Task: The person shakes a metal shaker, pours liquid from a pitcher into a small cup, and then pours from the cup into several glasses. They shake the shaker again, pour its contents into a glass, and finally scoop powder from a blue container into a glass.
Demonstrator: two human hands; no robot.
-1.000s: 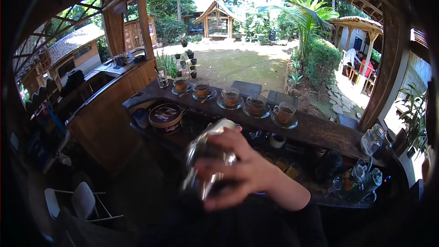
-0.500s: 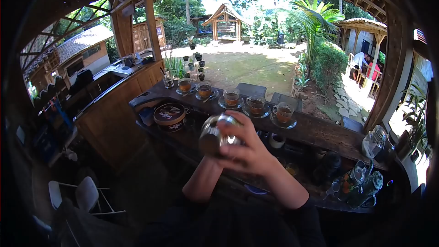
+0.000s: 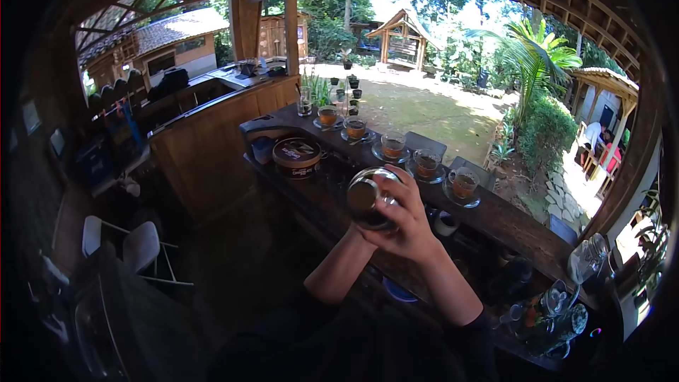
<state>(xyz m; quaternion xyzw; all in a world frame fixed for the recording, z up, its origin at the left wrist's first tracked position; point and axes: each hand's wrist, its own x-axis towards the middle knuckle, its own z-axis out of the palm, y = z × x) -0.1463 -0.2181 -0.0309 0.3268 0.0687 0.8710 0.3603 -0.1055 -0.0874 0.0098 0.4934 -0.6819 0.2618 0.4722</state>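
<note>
A shiny metal cocktail shaker point(image 3: 363, 197) is raised in front of me above the counter, tilted so that its round end faces the camera. My right hand point(image 3: 404, 213) wraps around its right side, fingers curled over the metal. From below and behind, my left hand point(image 3: 363, 235) is closed against the shaker, its fingers mostly hidden. Beyond the hands, several glass cups of amber-brown drink stand on saucers along the raised bar ledge, among them a middle cup point(image 3: 426, 163) and a right-hand cup point(image 3: 463, 182).
A round brown tub point(image 3: 297, 158) sits on the lower counter at left. A tall glass point(image 3: 304, 102) stands at the ledge's far left end. Glass jars point(image 3: 588, 258) and a floral pitcher point(image 3: 548, 308) crowd the right. White folding chairs point(image 3: 140, 246) are at lower left.
The view has swung left, so the surroundings sit further right in the picture. The shaker has tipped, showing more of its round end, with both hands still around it.
</note>
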